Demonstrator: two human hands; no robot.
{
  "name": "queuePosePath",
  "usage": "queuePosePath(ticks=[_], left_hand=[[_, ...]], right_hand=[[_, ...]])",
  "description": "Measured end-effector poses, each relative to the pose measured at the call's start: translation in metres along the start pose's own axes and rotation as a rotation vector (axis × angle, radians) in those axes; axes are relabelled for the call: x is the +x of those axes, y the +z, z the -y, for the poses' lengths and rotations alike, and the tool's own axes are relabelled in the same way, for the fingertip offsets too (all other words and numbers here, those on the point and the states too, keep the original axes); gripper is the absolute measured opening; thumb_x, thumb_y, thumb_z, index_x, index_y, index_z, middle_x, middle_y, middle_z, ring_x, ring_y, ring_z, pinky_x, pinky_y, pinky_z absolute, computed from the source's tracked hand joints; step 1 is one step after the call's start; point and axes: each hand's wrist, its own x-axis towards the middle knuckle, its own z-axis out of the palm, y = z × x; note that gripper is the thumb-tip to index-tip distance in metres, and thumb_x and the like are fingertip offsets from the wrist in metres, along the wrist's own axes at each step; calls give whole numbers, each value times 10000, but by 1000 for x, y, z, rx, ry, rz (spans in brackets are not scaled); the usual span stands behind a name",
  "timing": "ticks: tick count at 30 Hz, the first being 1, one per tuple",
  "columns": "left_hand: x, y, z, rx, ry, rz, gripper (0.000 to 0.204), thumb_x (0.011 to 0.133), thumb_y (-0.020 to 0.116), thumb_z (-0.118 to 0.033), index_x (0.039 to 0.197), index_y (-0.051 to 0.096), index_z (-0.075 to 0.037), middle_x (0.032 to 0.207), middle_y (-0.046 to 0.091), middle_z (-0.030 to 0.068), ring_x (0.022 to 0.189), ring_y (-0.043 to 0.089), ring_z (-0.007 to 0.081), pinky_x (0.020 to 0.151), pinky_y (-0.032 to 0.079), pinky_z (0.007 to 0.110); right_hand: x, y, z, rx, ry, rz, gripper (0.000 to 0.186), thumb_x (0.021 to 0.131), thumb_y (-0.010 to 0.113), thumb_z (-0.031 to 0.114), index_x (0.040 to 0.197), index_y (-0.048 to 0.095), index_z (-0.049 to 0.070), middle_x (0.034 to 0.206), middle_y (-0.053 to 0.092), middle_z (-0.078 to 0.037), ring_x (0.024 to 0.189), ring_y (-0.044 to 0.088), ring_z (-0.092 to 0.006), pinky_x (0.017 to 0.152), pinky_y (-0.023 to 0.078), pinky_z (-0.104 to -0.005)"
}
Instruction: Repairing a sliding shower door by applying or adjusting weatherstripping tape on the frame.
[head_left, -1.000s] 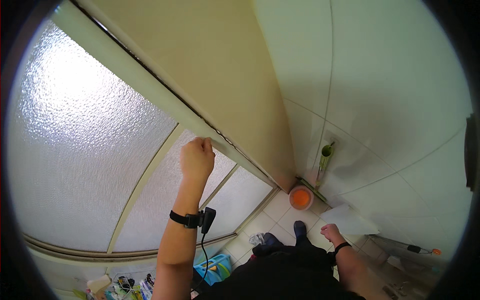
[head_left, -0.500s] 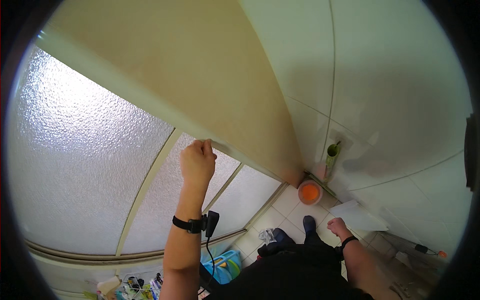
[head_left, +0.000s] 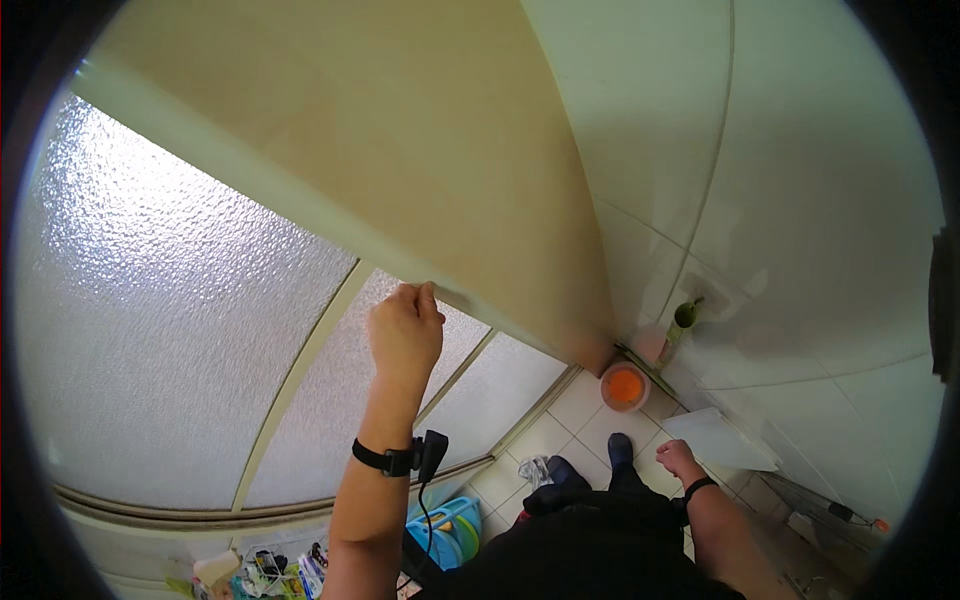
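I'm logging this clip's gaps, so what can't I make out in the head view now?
Head view: left hand, its own back hides the palm.
Head view: bucket, orange contents too small to identify.
Head view: dark thing at far right, cut off by the round edge.

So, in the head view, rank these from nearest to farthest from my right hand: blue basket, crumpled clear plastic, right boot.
From your right hand, in the head view:
1. Right boot, just to its left.
2. Crumpled clear plastic, beyond the boots.
3. Blue basket, farthest left, lower down.
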Motion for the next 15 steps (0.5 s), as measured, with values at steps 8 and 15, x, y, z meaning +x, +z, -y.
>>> queuePosePath(ticks=[8,15], left_hand=[[2,18,3,-94,-19,-63,330,1038,662,-245,819,736,-9,636,717,152,629,739,373,651,588,497],[6,16,10,-26,34,-31,360,1021,684,-285,847,745,25,738,702,276,710,712,476,681,573,546]], right_hand=[[22,-3,5,-137,4,26,278,873,813,231,1118,845,103,1066,820,-157,862,799,-321,799,656,-439],[44,12,62,-137,-81,14,277,880,797,219,1139,850,137,1141,811,-153,1022,785,-326,942,619,-434]])
